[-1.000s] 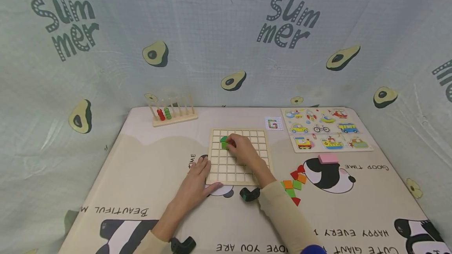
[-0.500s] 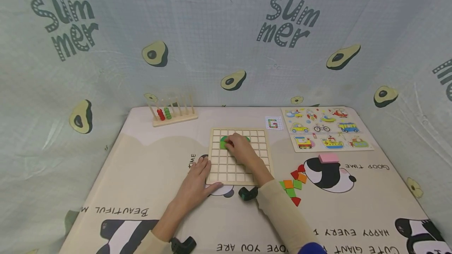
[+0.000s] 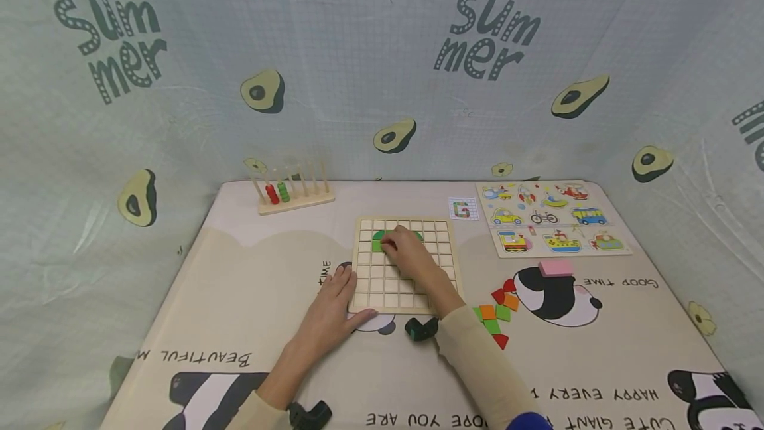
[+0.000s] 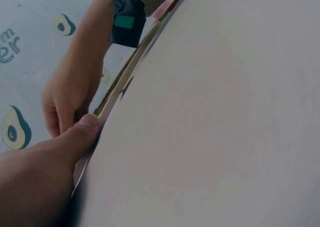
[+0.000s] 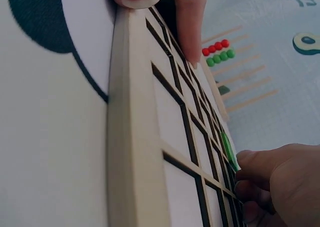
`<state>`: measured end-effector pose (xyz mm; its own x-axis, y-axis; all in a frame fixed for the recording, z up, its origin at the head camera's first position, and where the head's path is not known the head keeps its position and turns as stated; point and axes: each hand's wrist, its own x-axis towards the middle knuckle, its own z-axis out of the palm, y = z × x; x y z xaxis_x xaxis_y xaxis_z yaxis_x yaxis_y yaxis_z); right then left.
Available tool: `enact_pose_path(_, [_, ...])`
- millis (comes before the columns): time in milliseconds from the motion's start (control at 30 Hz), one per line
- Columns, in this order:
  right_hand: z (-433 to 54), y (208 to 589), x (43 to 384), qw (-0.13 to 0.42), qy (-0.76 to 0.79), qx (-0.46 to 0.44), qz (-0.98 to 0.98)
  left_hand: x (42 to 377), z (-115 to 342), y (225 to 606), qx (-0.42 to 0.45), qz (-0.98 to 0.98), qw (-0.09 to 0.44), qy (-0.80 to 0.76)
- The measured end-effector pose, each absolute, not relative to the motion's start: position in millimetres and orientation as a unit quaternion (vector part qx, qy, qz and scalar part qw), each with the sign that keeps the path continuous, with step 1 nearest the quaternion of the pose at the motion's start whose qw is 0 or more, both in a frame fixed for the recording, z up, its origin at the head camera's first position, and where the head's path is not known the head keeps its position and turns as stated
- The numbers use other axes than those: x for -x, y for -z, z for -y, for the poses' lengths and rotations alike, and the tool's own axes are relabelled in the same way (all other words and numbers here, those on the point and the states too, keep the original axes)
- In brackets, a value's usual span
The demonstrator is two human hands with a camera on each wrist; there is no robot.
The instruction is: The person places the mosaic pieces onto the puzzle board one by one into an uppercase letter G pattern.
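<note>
A square wooden grid board [image 3: 382, 287] lies on the table. My left hand [image 3: 336, 294] rests at its near left corner, fingers extended along the left side and thumb on the front edge. My right hand [image 3: 408, 252] reaches over the board with fingers curled, thumb and fingertips pinching at a green square tile [image 3: 377, 245] in the grid. Just behind that tile sits a rounded green piece [image 3: 378, 235]. Another green piece [image 3: 420, 236] peeks out beyond the right hand, which hides the cells between. In the right wrist view the fingertips meet a green tile [image 5: 228, 147].
Right of the board lie loose red, orange and green tiles [image 3: 491, 326]. A pattern card [image 3: 463, 209], a vehicle puzzle board [image 3: 537, 234] and a pink block [image 3: 555, 269] lie farther right. A peg rack with red and green beads [image 3: 296, 203] stands at the back left.
The green square tile has shifted slightly left and now sits straighter in its cell. My right hand has moved a little left with it; my left hand has stayed in place.
</note>
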<state>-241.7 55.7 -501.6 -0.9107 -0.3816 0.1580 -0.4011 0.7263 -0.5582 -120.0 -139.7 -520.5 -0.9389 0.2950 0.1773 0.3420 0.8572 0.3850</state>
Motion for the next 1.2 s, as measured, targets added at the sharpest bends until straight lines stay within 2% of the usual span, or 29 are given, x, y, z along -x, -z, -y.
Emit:
enact_pose_path(400, [-70.2,491.7,235.5,0.041,-0.325,-0.212,0.921,120.6,140.0,518.8,0.166,0.961,0.057,0.212])
enact_pose_path(1200, [-115.7,462.2,213.0,0.05,-0.346,-0.191,0.917,120.3,140.5,518.1,0.158,0.963,0.05,0.214])
